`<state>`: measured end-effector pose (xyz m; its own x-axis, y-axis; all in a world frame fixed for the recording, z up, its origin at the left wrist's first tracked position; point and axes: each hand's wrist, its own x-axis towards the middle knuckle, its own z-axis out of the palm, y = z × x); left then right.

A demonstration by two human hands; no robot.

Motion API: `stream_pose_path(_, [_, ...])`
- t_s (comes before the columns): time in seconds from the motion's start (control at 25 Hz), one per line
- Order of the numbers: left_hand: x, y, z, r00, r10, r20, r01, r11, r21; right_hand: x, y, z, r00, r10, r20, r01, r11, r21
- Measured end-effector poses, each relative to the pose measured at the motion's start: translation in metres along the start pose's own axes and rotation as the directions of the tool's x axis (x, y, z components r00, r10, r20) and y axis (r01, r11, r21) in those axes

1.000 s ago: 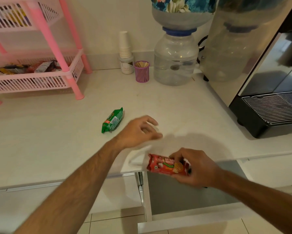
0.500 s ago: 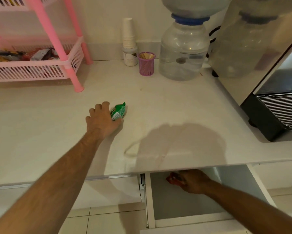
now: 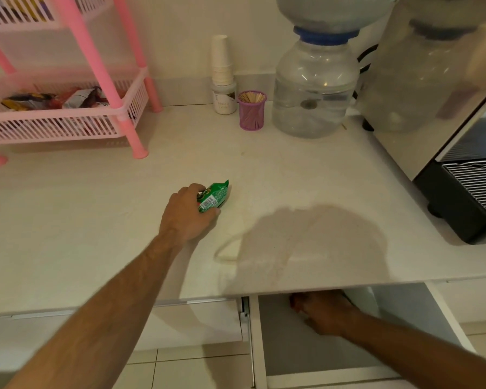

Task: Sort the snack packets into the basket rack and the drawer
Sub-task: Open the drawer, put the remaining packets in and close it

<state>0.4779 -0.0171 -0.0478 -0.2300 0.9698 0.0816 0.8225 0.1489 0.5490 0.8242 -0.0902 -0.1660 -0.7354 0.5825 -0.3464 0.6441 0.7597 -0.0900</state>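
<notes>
Left hand (image 3: 189, 213) at centre frame, fingers and thumb curled round one small green foil snack packet (image 3: 214, 195), barcode side up, gripping it on the pale stone-look countertop (image 3: 67, 220). One green packet on the counter, just the one. Right hand (image 3: 324, 313) low in the frame, reaching into the open white drawer (image 3: 306, 355) under the counter edge; a sliver of red wrapper (image 3: 292, 299) shows at its fingertips, but the counter's shadow hides the grip, so whether it holds or merely touches, I cannot tell. Out to the upper left: one pink plastic basket rack (image 3: 101, 68), two tiers in view, the lower tier carrying several crumpled packets (image 3: 53, 101), too bunched to count. Top centre: one stack of white paper cups (image 3: 221, 61) on a small white jar (image 3: 224, 99), one purple mesh holder of toothpicks (image 3: 252, 110), one clear water jug (image 3: 314, 88). Right edge: one steel-and-black drinks machine (image 3: 446, 108).
</notes>
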Motion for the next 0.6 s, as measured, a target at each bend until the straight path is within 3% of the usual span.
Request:
stream_pose_path(0.08, [-0.010, 0.013, 0.000, 1.000, -0.010, 0.015, 0.011, 0.996, -0.093, -0.019, -0.026, -0.033, 0.996, -0.075, 0.057, 0.081, 0.990, -0.115])
stream_pose_path(0.12, [-0.016, 0.021, -0.001, 1.000, -0.012, 0.024, 0.016, 0.990, -0.142, -0.030, -0.038, -0.050, 0.989, -0.145, 0.007, 0.144, 0.975, -0.171])
stream_pose_path(0.2, [-0.026, 0.039, 0.002, 0.998, 0.015, 0.068, 0.001, 0.973, -0.230, -0.048, -0.054, -0.082, 0.919, -0.275, -0.281, 0.242, 0.959, -0.145])
stream_pose_path(0.24, [-0.031, 0.049, 0.003, 0.994, 0.044, 0.095, -0.017, 0.961, -0.275, -0.051, -0.057, -0.099, 0.837, -0.284, -0.468, 0.276, 0.957, -0.087])
stream_pose_path(0.32, [-0.041, 0.069, 0.007, 0.984, 0.121, 0.128, -0.067, 0.930, -0.360, -0.051, -0.049, -0.134, 0.668, -0.185, -0.721, 0.267, 0.964, 0.000])
stream_pose_path(0.36, [-0.047, 0.078, 0.007, 0.977, 0.166, 0.137, -0.099, 0.911, -0.400, -0.049, -0.043, -0.151, 0.655, -0.088, -0.751, 0.197, 0.979, 0.057])
stream_pose_path(0.48, [-0.064, 0.104, 0.007, 0.928, 0.320, 0.191, -0.180, 0.834, -0.521, -0.042, -0.025, -0.182, 0.753, 0.147, -0.641, -0.001, 0.975, 0.222])
stream_pose_path(0.6, [-0.073, 0.116, 0.005, 0.881, 0.400, 0.252, -0.168, 0.762, -0.626, -0.043, -0.018, -0.184, 0.806, 0.252, -0.536, -0.049, 0.930, 0.364])
